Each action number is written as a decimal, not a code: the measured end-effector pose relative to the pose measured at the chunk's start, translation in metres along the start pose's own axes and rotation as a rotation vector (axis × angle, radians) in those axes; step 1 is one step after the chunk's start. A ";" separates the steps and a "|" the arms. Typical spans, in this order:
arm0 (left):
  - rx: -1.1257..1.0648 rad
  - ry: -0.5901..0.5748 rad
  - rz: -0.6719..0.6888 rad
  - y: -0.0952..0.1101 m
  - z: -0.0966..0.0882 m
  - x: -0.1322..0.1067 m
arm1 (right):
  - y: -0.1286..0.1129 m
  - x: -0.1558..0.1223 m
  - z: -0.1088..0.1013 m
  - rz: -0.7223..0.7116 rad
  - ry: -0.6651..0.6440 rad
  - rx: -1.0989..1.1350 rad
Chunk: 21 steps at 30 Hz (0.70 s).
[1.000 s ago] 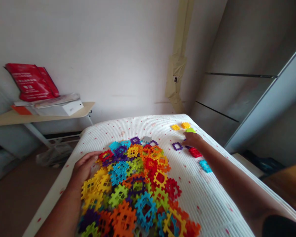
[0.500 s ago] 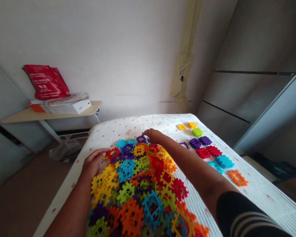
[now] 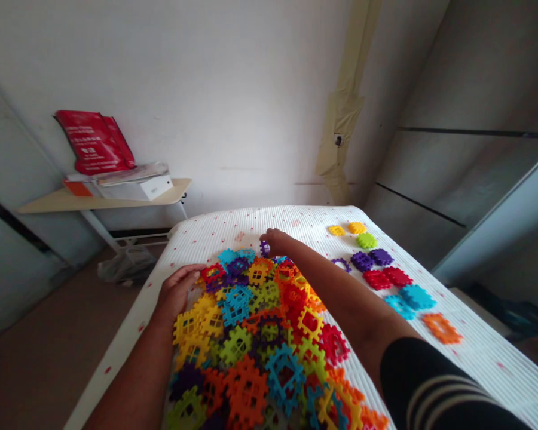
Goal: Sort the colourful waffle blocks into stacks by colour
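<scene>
A heap of coloured interlocking plastic tiles (image 3: 260, 334) lies on a white ribbed mattress (image 3: 430, 346). My left hand (image 3: 177, 291) rests flat on the heap's left edge, fingers spread over a red tile. My right hand (image 3: 275, 240) reaches across to the heap's far end, and its fingers pinch a small purple tile (image 3: 264, 247). To the right, sorted tiles lie in pairs: yellow (image 3: 347, 229), green (image 3: 366, 240), purple (image 3: 371, 259), red (image 3: 388, 278), blue (image 3: 407, 298) and one orange (image 3: 442, 328).
A low wooden shelf (image 3: 103, 200) at the left carries a white box (image 3: 132, 188) and a red bag (image 3: 96, 142). A plastic bag (image 3: 123, 267) lies on the floor below it. A grey wardrobe (image 3: 470, 179) stands at the right.
My right hand left the sorted tiles at the right, crossed to the far end of the heap and closed on a purple tile. The left hand stayed put. The camera shifted right.
</scene>
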<state>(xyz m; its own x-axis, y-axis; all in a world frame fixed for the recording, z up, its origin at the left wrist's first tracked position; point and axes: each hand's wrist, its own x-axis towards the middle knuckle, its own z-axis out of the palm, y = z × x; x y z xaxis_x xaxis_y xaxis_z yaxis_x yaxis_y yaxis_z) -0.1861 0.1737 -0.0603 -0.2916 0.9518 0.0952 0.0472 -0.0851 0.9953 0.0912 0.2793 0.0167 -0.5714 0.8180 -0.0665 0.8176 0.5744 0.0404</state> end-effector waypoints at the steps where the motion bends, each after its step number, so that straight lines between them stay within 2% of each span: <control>1: 0.010 0.002 -0.001 0.000 0.000 0.000 | 0.002 -0.001 0.000 -0.003 0.017 -0.006; 8: 0.020 -0.010 -0.009 0.002 0.000 -0.001 | 0.018 -0.024 -0.011 -0.008 0.122 0.016; 12: 0.035 -0.008 -0.004 0.003 0.000 -0.001 | 0.024 -0.056 -0.018 0.009 0.228 0.027; 15: 0.040 -0.014 -0.001 -0.001 -0.002 0.001 | 0.026 -0.086 -0.014 0.012 0.284 0.065; 19: 0.051 -0.025 0.013 -0.006 -0.003 0.005 | 0.031 -0.126 -0.005 -0.130 0.128 0.260; 21: 0.060 -0.022 0.020 -0.006 -0.003 0.005 | 0.036 -0.142 -0.004 -0.131 0.061 0.364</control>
<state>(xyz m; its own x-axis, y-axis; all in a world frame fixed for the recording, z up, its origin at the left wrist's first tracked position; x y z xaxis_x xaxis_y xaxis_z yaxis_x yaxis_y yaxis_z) -0.1907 0.1780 -0.0658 -0.2695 0.9563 0.1135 0.1104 -0.0864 0.9901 0.2011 0.1838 0.0320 -0.6671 0.7449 0.0124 0.7027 0.6347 -0.3215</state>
